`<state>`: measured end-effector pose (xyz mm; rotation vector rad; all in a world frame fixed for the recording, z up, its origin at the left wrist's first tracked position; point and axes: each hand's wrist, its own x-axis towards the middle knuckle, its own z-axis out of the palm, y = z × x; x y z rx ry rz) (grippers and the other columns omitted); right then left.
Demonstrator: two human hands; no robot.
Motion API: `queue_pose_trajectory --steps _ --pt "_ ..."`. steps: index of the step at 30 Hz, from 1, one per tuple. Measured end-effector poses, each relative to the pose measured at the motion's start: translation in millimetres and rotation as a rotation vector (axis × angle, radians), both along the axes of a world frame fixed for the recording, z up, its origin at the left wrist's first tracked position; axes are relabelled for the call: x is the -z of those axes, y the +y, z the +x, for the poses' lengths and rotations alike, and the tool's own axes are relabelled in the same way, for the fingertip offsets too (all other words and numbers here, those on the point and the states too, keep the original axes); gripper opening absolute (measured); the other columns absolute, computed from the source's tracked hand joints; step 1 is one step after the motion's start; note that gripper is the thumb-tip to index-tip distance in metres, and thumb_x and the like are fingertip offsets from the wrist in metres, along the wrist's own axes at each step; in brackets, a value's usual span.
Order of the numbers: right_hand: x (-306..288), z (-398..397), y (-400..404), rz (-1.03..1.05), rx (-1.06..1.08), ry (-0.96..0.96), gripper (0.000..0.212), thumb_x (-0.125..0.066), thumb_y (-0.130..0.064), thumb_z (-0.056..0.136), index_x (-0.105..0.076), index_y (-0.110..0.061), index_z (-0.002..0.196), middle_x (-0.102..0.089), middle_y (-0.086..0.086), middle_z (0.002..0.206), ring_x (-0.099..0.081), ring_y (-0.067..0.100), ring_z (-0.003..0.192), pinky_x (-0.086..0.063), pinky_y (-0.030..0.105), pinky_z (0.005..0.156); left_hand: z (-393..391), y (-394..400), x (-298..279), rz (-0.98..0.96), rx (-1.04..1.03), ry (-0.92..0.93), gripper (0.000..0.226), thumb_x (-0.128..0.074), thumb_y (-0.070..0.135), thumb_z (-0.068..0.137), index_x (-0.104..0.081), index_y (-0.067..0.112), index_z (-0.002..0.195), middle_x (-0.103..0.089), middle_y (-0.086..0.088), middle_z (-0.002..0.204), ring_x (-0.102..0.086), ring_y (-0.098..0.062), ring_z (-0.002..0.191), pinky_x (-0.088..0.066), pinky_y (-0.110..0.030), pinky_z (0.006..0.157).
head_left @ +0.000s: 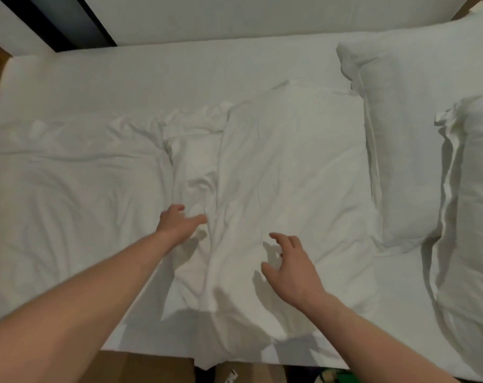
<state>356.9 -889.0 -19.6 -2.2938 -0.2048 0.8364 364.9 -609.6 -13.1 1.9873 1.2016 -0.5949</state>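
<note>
A white pillow in a loose, wrinkled case (295,167) lies across the middle of a bed with a white sheet (157,76). Its slack open end hangs over the near edge of the mattress. My left hand (176,225) reaches over the bunched left side of the case, fingers spread, holding nothing. My right hand (290,264) hovers just above the case's near part, fingers loosely bent and apart; its shadow falls on the fabric. Neither hand grips the cloth.
A crumpled white duvet (68,194) covers the left half of the bed. Two more white pillows lie at the right, one (406,150) beside the middle pillow and another (472,205) at the frame edge. Brown floor (140,366) shows below the mattress edge.
</note>
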Motion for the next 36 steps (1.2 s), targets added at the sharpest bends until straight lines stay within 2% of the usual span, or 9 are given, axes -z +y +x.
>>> queue_pose_trajectory --steps 4,8,11,15,19,23,26,32,36 --pt "31.1 12.0 48.4 0.006 0.087 -0.018 0.081 -0.072 -0.05 0.084 -0.036 -0.028 0.153 -0.038 -0.004 0.149 -0.051 0.02 0.131 -0.045 0.032 0.103 69.3 23.7 38.3 -0.018 -0.063 -0.111 0.132 -0.084 0.082 0.034 -0.045 0.021 0.145 -0.056 0.003 0.14 -0.059 -0.02 0.123 -0.049 -0.037 0.107" --pt "69.7 -5.9 97.8 -0.035 0.097 0.0 0.102 -0.071 -0.066 0.075 -0.025 -0.028 0.157 -0.035 -0.003 0.149 -0.046 0.022 0.132 -0.046 0.039 0.105 106.4 2.6 63.4 -0.297 -0.241 -0.211 0.115 -0.089 0.067 0.058 -0.036 0.021 0.149 -0.054 0.007 0.139 -0.059 -0.014 0.113 -0.052 -0.028 0.086" --pt "99.8 -22.7 116.9 -0.143 0.096 -0.004 0.101 -0.071 -0.058 0.075 -0.019 -0.028 0.156 -0.04 0.0 0.138 -0.052 0.027 0.121 -0.05 0.043 0.095 117.1 -18.8 84.2 -0.277 -0.212 -0.167 0.135 -0.087 0.069 0.057 -0.018 0.017 0.16 -0.04 -0.004 0.158 -0.048 -0.027 0.138 -0.047 -0.037 0.106" --pt "110.6 -30.4 120.0 -0.117 0.14 -0.007 0.059 -0.053 -0.018 0.086 -0.033 -0.027 0.141 -0.054 0.004 0.131 -0.062 0.033 0.109 -0.048 0.042 0.09 123.6 -32.9 93.8 -0.161 -0.166 -0.341 0.079 -0.082 0.043 0.08 -0.051 0.007 0.142 -0.062 -0.008 0.137 -0.06 -0.025 0.123 -0.047 -0.026 0.096" --pt "77.9 -27.7 116.7 0.148 0.312 -0.12 0.027 -0.047 -0.007 0.085 -0.038 -0.031 0.094 -0.046 -0.013 0.079 -0.046 0.011 0.07 -0.037 0.032 0.068 142.6 -37.8 45.2 -0.545 -0.204 -0.526 0.042 -0.081 0.017 0.082 -0.07 -0.002 0.118 -0.076 -0.011 0.109 -0.074 -0.025 0.099 -0.059 -0.041 0.094" --pt "39.2 -19.1 109.4 0.359 0.312 -0.242 0.02 -0.044 -0.001 0.083 -0.046 -0.021 0.088 -0.044 -0.006 0.073 -0.044 0.015 0.066 -0.037 0.031 0.062 159.3 -15.0 -7.7 -0.904 -0.169 -0.524 0.03 -0.058 0.007 0.084 -0.07 -0.005 0.109 -0.073 -0.018 0.104 -0.071 -0.033 0.094 -0.058 -0.038 0.087" --pt "44.1 -8.7 112.3 0.261 0.204 -0.252 0.018 -0.045 -0.006 0.083 -0.049 -0.02 0.093 -0.049 -0.005 0.084 -0.049 0.018 0.074 -0.044 0.037 0.067 162.4 4.7 3.3 -0.747 -0.146 -0.484 0.037 -0.064 0.021 0.074 -0.07 0.005 0.107 -0.074 -0.011 0.099 -0.07 -0.029 0.093 -0.056 -0.034 0.083" --pt "71.4 -16.1 119.3 -0.144 0.056 -0.033 0.068 -0.063 -0.052 0.085 -0.036 -0.031 0.144 -0.045 -0.002 0.128 -0.049 0.024 0.119 -0.049 0.041 0.093 124.0 12.2 74.0 -0.212 -0.033 -0.016 0.145 -0.074 0.086 0.036 -0.029 0.02 0.157 -0.043 -0.004 0.155 -0.05 -0.032 0.136 -0.044 -0.048 0.11" --pt "75.8 -35.0 120.4 -0.173 0.085 0.03 0.076 -0.064 -0.044 0.08 -0.024 -0.034 0.144 -0.049 -0.002 0.127 -0.058 0.026 0.11 -0.05 0.04 0.085 110.0 -13.1 77.1 -0.35 -0.094 -0.129 0.107 -0.088 0.043 0.063 -0.035 0.015 0.151 -0.053 -0.002 0.144 -0.058 -0.028 0.124 -0.051 -0.038 0.098"
